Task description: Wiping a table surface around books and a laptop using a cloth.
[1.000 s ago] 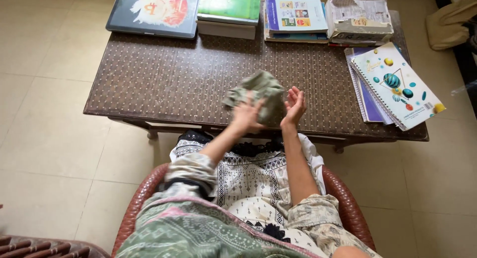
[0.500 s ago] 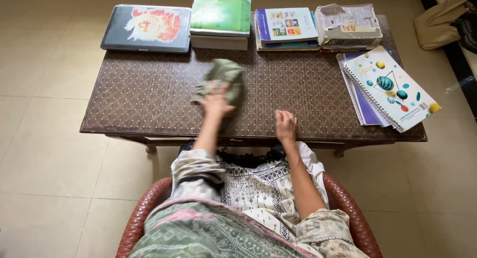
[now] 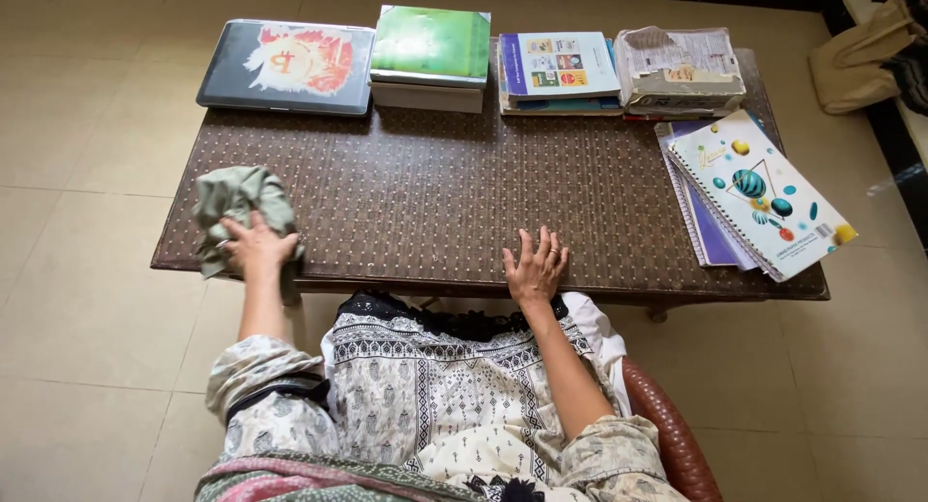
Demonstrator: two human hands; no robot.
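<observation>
My left hand (image 3: 255, 247) presses a crumpled grey-green cloth (image 3: 237, 199) onto the near left corner of a low brown table (image 3: 435, 188). My right hand (image 3: 535, 267) lies flat on the table's near edge at the middle, fingers spread, holding nothing. I sit in a reddish wicker chair (image 3: 667, 430) pulled up to the table.
Along the far edge lie a laptop with a printed lid (image 3: 287, 64), a green book stack (image 3: 429, 56), a blue-white book stack (image 3: 558, 70) and a worn paper stack (image 3: 680, 69). Spiral notebooks (image 3: 754, 188) overhang the right end. A tan bag (image 3: 855, 57) sits on the tiled floor.
My left hand swept the cloth from the table's middle, out toward the far side, then to the near left corner. My right hand dropped from beside the cloth and flattened on the near edge.
</observation>
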